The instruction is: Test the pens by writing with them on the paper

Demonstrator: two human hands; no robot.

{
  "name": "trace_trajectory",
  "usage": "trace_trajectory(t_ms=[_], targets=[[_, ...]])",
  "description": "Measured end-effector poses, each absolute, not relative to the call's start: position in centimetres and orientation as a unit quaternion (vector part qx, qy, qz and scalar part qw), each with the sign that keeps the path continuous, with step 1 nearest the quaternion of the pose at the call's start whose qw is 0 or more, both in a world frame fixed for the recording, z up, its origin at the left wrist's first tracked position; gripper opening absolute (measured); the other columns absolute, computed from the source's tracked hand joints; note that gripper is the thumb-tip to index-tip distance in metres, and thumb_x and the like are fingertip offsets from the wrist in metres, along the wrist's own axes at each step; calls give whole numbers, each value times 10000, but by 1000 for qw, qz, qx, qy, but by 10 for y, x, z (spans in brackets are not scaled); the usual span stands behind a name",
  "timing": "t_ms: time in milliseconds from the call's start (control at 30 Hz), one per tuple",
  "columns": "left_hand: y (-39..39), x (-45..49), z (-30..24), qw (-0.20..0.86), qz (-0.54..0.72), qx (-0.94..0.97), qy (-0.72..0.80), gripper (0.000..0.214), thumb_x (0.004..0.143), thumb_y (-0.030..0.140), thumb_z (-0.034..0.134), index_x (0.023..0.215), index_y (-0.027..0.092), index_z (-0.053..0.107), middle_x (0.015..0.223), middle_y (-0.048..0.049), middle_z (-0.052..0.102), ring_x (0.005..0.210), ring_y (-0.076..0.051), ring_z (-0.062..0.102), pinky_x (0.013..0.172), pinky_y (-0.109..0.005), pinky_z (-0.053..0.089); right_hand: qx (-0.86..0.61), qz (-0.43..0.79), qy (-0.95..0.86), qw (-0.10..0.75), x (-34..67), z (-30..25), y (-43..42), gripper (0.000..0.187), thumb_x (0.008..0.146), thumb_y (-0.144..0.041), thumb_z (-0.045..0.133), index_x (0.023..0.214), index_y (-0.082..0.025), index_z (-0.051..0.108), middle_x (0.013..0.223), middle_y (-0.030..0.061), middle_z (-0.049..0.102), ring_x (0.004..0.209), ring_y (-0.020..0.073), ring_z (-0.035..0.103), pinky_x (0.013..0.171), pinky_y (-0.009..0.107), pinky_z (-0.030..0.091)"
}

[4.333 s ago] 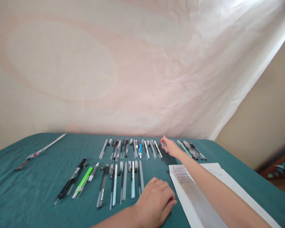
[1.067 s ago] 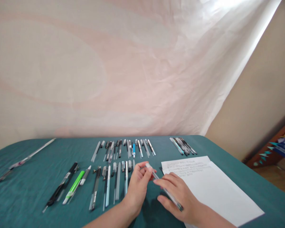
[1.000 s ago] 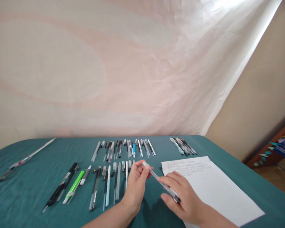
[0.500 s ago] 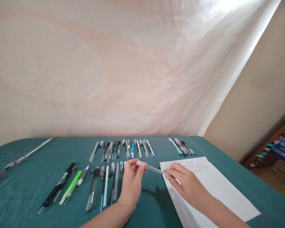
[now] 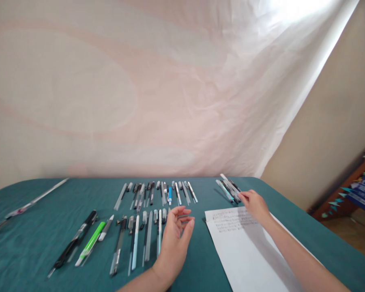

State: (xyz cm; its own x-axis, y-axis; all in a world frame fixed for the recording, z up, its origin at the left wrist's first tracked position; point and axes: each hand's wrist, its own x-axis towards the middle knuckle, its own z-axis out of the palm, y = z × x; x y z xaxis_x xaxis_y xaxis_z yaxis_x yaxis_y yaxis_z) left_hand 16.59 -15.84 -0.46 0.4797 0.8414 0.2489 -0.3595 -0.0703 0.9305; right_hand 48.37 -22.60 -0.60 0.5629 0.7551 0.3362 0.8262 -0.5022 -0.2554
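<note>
My right hand (image 5: 253,204) pinches the near end of a pale, clear-barrelled pen (image 5: 230,186) above the group of pens (image 5: 223,190) at the back right of the table. Part of that group is hidden behind the held pen and my fingers. In the middle, my left hand (image 5: 178,235) is raised with its fingers loosely curled and apart, holding nothing. Close to its left side lie pens taken apart, among them a light blue and white one (image 5: 135,243) and a clear barrel (image 5: 149,235).
Sheets of white paper (image 5: 231,251) with handwriting lie under my right forearm. A back row holds several dismantled pens, including a blue one (image 5: 170,195). To the left are a green pen (image 5: 91,243), a black pen (image 5: 74,241) and a long clear strip (image 5: 38,198) on the green tablecloth (image 5: 27,247).
My right hand has carried the pale pen away from my left hand, back and right to the pen group. The left hand has let go of it and its fingers have spread.
</note>
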Motion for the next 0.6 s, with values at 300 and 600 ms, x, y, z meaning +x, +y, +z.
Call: trace_trajectory(t_ms=[300, 600], targets=[[-161, 162, -4, 599, 432, 636, 223, 206, 827, 232, 476, 1021, 194, 417, 1013, -72, 511, 908, -173, 528, 844, -352, 401, -928, -58, -333, 157, 553, -27, -223, 301, 769, -352, 479, 830, -170, 710, 822, 145, 666, 757, 256, 604, 559, 283, 368], [-163, 161, -5, 594, 419, 650, 223, 179, 839, 237, 460, 1010, 198, 428, 997, -67, 516, 920, -174, 513, 841, -340, 396, -932, -37, -320, 167, 566, -38, -214, 287, 756, -350, 503, 858, -181, 712, 822, 123, 691, 758, 232, 619, 589, 264, 394]])
